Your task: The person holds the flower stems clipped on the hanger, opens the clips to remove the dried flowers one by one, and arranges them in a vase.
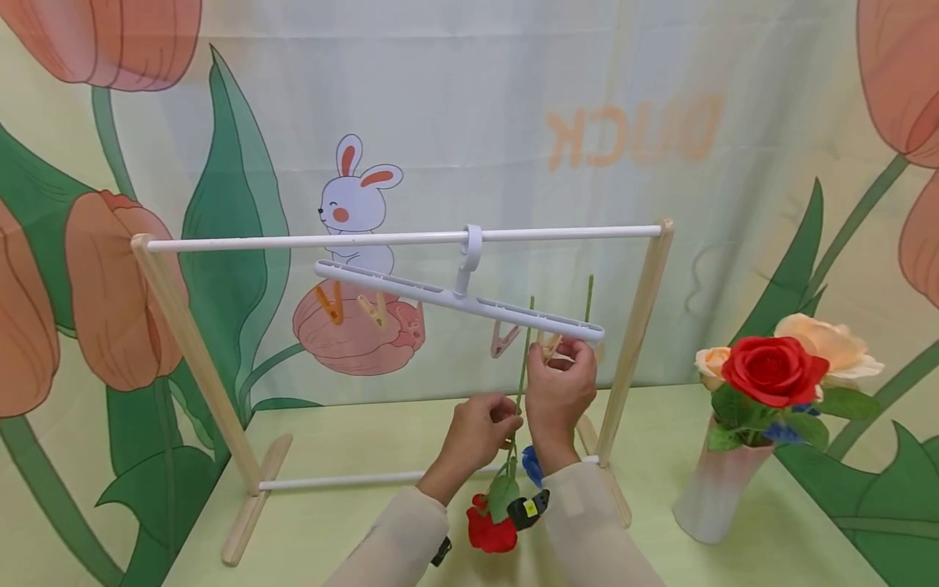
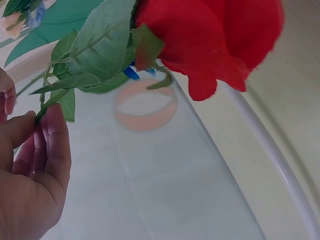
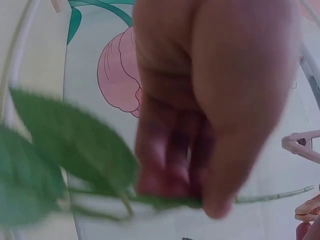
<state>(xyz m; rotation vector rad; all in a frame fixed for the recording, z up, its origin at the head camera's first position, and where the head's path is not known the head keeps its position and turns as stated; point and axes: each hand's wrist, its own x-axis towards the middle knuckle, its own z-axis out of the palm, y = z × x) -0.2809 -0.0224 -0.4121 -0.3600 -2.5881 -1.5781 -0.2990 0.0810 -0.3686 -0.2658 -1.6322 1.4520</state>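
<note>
My left hand (image 1: 480, 428) pinches the green stem of a red rose (image 1: 493, 528) between thumb and fingertips. The rose hangs head down, its stem rising past the hanger bar. My right hand (image 1: 561, 387) pinches a pale yellow clothespin (image 1: 552, 349) under the low right end of a white clip hanger (image 1: 469, 303). In the right wrist view, fingertips (image 3: 305, 231) touch this clip at the lower right edge. A blue flower (image 1: 532, 465) hangs partly hidden behind the right wrist. A pink clip (image 1: 504, 338) dangles left of the right hand.
The hanger hooks over a white rod (image 1: 308, 242) on a wooden-legged rack (image 1: 634, 342). Orange (image 1: 332, 306) and yellow (image 1: 376, 310) clips hang at its higher left end. A vase (image 1: 715, 489) of roses stands right, on the table. A printed curtain is behind.
</note>
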